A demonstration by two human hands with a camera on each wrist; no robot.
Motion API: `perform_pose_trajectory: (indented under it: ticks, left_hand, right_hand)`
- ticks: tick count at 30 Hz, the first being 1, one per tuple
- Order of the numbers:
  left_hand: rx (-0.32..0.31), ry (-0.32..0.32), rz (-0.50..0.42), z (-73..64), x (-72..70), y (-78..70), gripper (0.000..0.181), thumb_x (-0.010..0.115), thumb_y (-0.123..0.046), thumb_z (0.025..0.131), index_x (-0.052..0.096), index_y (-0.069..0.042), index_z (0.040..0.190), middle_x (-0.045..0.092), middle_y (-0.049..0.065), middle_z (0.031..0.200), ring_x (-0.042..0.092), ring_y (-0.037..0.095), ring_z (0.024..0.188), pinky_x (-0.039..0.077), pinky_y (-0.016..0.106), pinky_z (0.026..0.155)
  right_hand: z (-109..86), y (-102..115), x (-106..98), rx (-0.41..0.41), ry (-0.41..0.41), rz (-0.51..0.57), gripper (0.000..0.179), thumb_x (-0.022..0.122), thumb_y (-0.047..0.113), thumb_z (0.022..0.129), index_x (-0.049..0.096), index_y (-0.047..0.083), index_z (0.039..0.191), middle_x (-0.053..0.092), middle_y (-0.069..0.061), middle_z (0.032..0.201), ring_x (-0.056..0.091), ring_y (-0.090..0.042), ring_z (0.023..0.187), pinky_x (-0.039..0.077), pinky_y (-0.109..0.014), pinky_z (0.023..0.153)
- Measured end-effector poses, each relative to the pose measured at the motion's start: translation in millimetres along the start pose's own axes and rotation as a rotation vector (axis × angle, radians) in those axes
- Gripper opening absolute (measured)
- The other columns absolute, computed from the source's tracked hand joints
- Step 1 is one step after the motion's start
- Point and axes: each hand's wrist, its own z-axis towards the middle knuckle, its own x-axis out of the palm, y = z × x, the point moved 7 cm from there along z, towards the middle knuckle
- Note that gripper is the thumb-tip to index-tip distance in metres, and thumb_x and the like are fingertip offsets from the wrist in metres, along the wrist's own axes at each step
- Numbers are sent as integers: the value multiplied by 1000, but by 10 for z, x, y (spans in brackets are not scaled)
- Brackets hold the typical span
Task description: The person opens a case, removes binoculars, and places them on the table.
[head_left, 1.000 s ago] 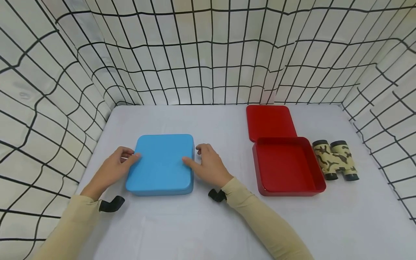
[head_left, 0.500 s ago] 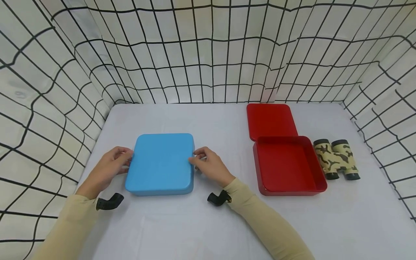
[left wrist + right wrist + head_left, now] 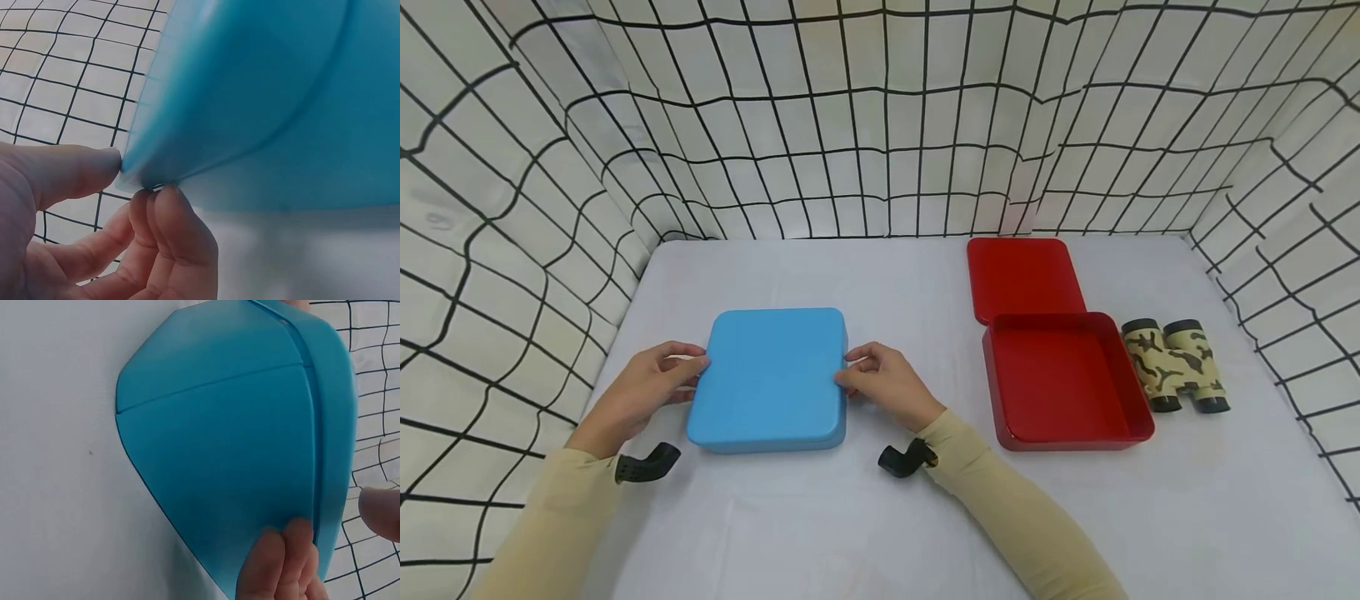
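A blue box (image 3: 771, 379) lies on the white table with its lid (image 3: 219, 81) on and a seam running along its side. At the box's left edge, my left hand (image 3: 643, 387) pinches the rim, its thumb (image 3: 94, 169) on the lid and its fingertips (image 3: 172, 203) just under the seam. My right hand (image 3: 891, 385) is at the right edge. Its fingers (image 3: 275, 556) touch the side near the seam, while its thumb (image 3: 384, 512) stands a little apart from the lid in the right wrist view. The inside of the box is hidden.
To the right sits a red box (image 3: 1067, 383), its bare inside showing, with its red lid (image 3: 1025, 279) folded back behind it. Camouflage binoculars (image 3: 1175, 367) lie just right of it. Black-lined netting (image 3: 880, 125) surrounds the table's back and sides.
My right thumb has drawn back from the box's top to its right edge, its fingers closing in on the side. The left thumb lifted away briefly, then came back to the left edge.
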Motion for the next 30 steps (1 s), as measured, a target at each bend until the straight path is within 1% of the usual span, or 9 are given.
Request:
perform_pose_trajectory:
  ticks: [3,5,7,11,14,18,24,27,30]
  left_hand:
    - [-5,10,2,8,-17,5,65,56,-41,106,42,7,147,61,26,133,66,2,94,62,25,83]
    - [-9,15,6,17,-30,6,65,56,-41,106,43,8,147,62,27,133,67,4,94,63,26,83]
    - [-16,17,6,29,-39,5,65,58,-41,105,45,8,146,64,24,130,68,4,93,63,27,83]
    - [-32,20,-2,50,-49,-3,64,60,-40,104,47,8,145,68,13,121,69,3,90,62,24,82]
    - [-36,23,-4,59,-54,-11,62,60,-39,104,48,8,144,69,10,119,69,2,89,62,23,81]
    - [-34,25,2,66,-60,-27,60,59,-37,105,50,9,142,70,9,117,69,2,88,62,22,80]
    - [-38,28,-8,64,-65,-51,59,61,-36,104,50,10,141,71,1,108,70,2,86,62,22,79]
    - [-43,28,3,61,-66,-44,60,60,-37,104,50,9,141,71,5,112,70,3,87,61,22,79]
    - [-48,30,16,60,-69,-27,62,59,-38,105,49,9,143,70,16,122,70,4,89,61,22,80]
  right_hand:
    - [-1,-11,-11,6,22,7,44,76,29,91,62,9,128,74,-8,102,73,-19,88,59,-34,89]
    - [-4,-14,-17,7,32,19,43,76,29,91,63,8,127,75,-10,101,74,-21,88,60,-35,90]
    - [-11,-10,-27,7,36,43,40,75,26,92,65,6,125,76,-11,100,75,-23,88,61,-35,90]
    - [-27,14,-57,-3,35,94,31,75,21,92,70,2,117,78,-14,99,77,-26,89,63,-34,88]
    - [-35,31,-77,-7,38,119,27,75,19,92,73,2,113,79,-15,99,77,-26,88,64,-35,87]
    - [-28,30,-88,0,45,145,27,75,18,92,73,1,113,79,-15,98,78,-23,85,64,-36,87]
    - [-33,29,-88,10,35,168,30,79,17,89,74,0,113,80,-14,96,77,-22,82,64,-35,85]
    - [-48,36,-80,15,11,161,33,82,18,86,73,1,113,80,-12,96,78,-26,84,64,-34,85]
    - [-57,37,-69,24,-19,142,35,85,18,83,73,3,113,80,-12,96,78,-32,88,64,-32,84]
